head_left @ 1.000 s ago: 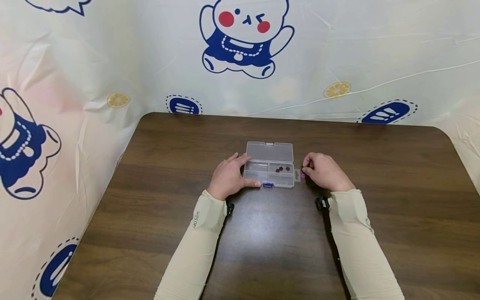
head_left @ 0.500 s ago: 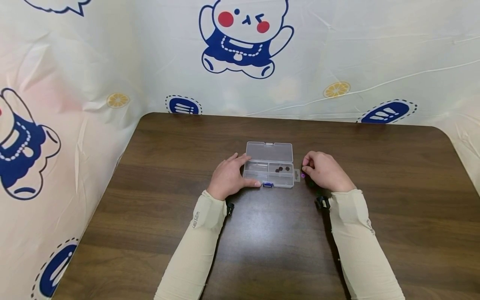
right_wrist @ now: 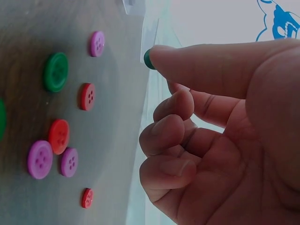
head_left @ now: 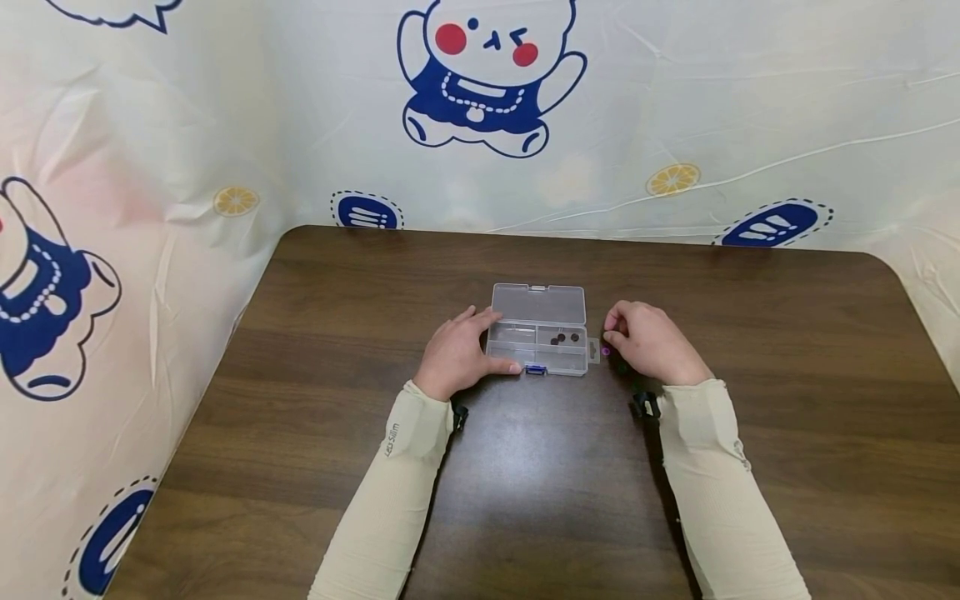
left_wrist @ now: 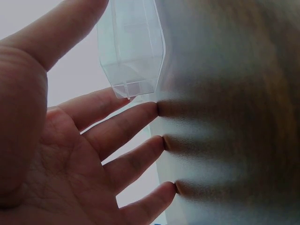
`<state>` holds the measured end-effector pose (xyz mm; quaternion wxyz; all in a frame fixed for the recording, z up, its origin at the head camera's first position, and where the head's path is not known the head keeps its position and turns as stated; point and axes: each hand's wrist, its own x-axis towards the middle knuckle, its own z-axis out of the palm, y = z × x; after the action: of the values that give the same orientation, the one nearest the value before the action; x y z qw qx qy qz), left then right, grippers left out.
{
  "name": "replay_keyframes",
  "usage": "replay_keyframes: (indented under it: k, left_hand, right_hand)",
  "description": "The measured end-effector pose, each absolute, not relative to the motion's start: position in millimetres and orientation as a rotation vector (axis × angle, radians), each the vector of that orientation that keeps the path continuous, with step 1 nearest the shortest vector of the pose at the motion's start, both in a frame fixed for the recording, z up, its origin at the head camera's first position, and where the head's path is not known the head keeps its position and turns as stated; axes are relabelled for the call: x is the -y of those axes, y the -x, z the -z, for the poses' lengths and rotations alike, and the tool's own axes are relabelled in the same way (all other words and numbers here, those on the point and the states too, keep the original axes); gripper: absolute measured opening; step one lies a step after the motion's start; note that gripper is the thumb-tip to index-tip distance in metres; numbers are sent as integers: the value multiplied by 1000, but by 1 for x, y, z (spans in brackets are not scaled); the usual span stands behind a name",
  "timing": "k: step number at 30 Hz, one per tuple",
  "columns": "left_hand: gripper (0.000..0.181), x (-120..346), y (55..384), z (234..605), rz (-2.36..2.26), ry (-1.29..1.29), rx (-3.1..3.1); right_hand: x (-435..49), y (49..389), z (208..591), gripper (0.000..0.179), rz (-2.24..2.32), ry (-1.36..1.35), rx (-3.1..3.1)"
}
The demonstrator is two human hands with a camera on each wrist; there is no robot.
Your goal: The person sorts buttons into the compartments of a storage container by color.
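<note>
An open clear plastic compartment box (head_left: pixel 564 360) lies on the table, its lid laid back. Several dark buttons (head_left: pixel 561 337) sit in its back right compartment. My left hand (head_left: pixel 456 354) holds the box at its left end, thumb at the front edge and index finger at the back; the other fingertips rest on the table in the left wrist view. My right hand (head_left: pixel 648 342), just right of the box, pinches a green button (right_wrist: pixel 149 59) between thumb and index finger, the other fingers curled in. The button is mostly hidden behind the thumb.
Below my right hand, loose buttons lie on the table: a green button (right_wrist: pixel 56 71), a purple button (right_wrist: pixel 40 159), a red button (right_wrist: pixel 59 136) and several others. The box's hanging tab (head_left: pixel 594 351) points toward them. A printed cloth (head_left: pixel 300 108) hangs behind the table.
My right hand has shifted very slightly away from me, so a little more of the buttons beneath it shows. The left hand and the box have stayed put.
</note>
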<state>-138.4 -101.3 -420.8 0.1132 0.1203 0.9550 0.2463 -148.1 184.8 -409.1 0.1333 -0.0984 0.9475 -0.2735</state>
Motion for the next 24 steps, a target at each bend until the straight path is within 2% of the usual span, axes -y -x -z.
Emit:
replay_keyframes:
  k: [24]
  left_hand:
    - [88, 101, 140, 422, -717, -345, -2800]
  right_hand:
    - [-175, 141, 396, 4, 773, 341, -2763]
